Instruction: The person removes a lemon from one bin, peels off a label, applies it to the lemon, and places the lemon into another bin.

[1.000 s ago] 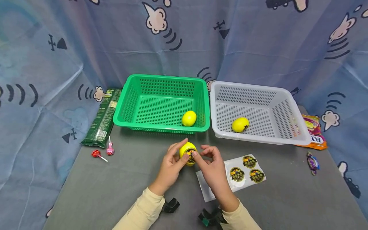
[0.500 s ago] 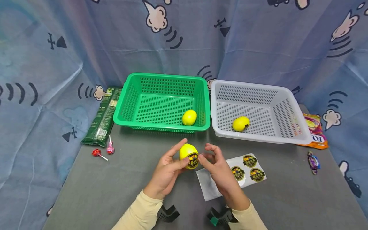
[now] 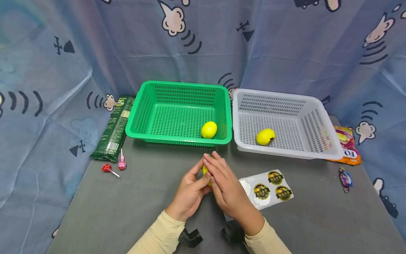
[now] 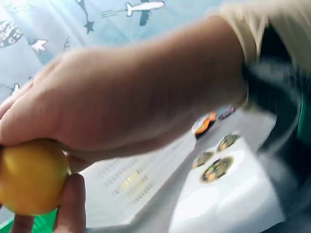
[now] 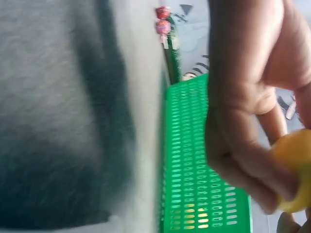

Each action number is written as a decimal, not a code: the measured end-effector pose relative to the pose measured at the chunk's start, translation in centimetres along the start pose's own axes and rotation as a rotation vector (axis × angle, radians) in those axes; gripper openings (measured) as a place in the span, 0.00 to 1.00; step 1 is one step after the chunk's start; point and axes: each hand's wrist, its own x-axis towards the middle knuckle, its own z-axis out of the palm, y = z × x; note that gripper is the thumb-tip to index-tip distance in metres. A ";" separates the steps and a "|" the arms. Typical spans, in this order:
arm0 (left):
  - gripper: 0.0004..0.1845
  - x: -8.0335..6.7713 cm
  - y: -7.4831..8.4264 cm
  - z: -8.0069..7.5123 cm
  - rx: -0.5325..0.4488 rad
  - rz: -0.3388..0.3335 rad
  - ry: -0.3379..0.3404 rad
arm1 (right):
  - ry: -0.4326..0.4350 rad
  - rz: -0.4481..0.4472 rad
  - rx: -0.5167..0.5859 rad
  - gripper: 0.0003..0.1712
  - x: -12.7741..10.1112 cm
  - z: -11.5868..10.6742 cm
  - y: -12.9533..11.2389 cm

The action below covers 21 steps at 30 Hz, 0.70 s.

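Note:
Between both hands, in front of the green basket, is a lemon [image 3: 205, 170], mostly covered in the head view. My left hand [image 3: 188, 195] grips it from the left, thumb on the near side. The straight fingers of my right hand [image 3: 229, 192] lie over its right side, pressing against it. The round label seen on the lemon earlier is hidden behind the right hand. In the left wrist view, the bare yellow side of the lemon [image 4: 33, 177] shows between fingers. A white sheet [image 3: 270, 201] with round black-and-gold stickers [image 3: 261, 191] lies partly beneath the right forearm.
The green basket [image 3: 177, 138] contains one lemon [image 3: 209, 129]. Beside it, the white basket [image 3: 285, 152] contains a lemon [image 3: 265, 137] with a dark label. A green packet [image 3: 112, 130] and lollipops [image 3: 108, 168] lie left; an orange snack bag [image 3: 349, 146] and wrapped candy [image 3: 345, 180] lie right.
The right hand's fingertips left the label's edge, then the hand turned and its fingers flattened over the labelled side of the lemon. The left hand kept its hold.

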 end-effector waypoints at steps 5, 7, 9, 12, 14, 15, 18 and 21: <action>0.39 -0.5 -0.2 -0.1 -0.038 -0.029 -0.018 | -0.076 0.077 -0.062 0.34 -0.6 -0.2 0.2; 0.39 -0.6 -0.1 -0.2 -0.035 -0.038 -0.024 | -0.110 0.124 -0.056 0.35 -0.8 -0.4 0.1; 0.39 -0.6 0.1 -0.2 -0.039 -0.048 -0.022 | -0.134 0.153 -0.043 0.36 -0.8 -0.5 0.1; 0.40 -0.5 0.3 -0.3 -0.058 -0.057 -0.018 | -0.152 0.170 -0.019 0.40 -0.7 -0.6 0.0; 0.41 -0.5 0.3 -0.4 -0.070 -0.060 -0.019 | -0.154 0.188 0.002 0.44 -0.7 -0.6 0.2; 0.43 -0.5 0.3 -0.4 -0.071 -0.062 -0.022 | -0.154 0.202 0.014 0.45 -0.8 -0.6 0.3; 0.46 -0.6 0.5 -0.4 -0.066 -0.071 -0.035 | -0.169 0.282 0.046 0.51 -1.1 -0.7 0.6; 0.46 -0.6 0.8 -0.2 -0.045 -0.080 -0.069 | -0.180 0.338 0.075 0.60 -1.5 -1.0 0.9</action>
